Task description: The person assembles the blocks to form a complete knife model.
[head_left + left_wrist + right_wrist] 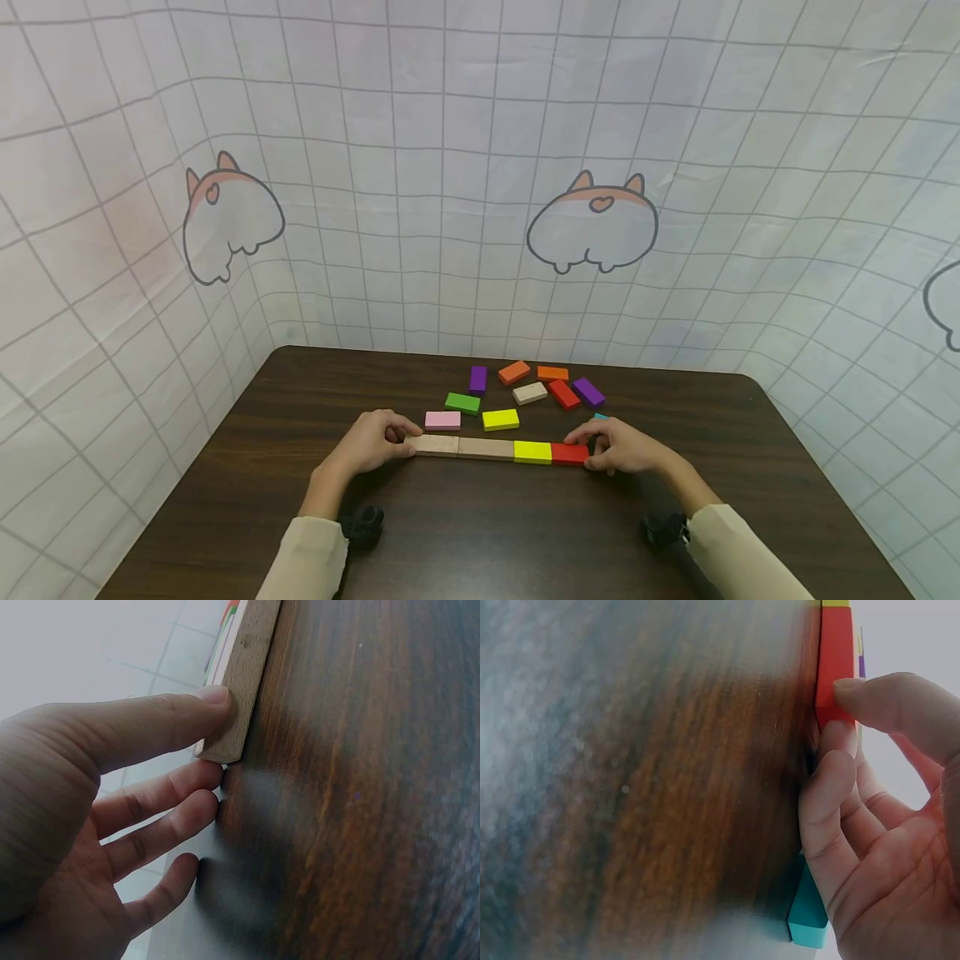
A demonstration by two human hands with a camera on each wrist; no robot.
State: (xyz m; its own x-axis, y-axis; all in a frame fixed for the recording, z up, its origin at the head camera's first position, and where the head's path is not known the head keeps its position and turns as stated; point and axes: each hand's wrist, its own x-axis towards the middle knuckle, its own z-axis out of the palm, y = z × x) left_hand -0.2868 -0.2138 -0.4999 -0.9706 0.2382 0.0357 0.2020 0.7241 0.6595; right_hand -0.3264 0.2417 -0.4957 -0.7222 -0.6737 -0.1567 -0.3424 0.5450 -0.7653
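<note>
A straight row of blocks lies end to end on the table: a plain wooden block (pixel 437 445) at the left, a slightly darker wooden block (pixel 486 449), a yellow block (pixel 532 452) and a red block (pixel 568 454). My left hand (pixel 372 442) grips the left end block, its thumb on the near side in the left wrist view; the index finger is mostly hidden behind. At the other end my right hand (pixel 626 446) pinches the red block, thumb against its near side and a finger at its end. A teal block (pixel 808 904) lies beside the right hand's fingers.
Behind the row lie loose blocks: pink (pixel 442 421), yellow (pixel 500 419), green (pixel 462 403), plain wooden (pixel 530 393), red (pixel 564 394), two purple (pixel 477 380) and two orange (pixel 514 372). A white gridded cloth (pixel 465 292) hangs past the table's back edge.
</note>
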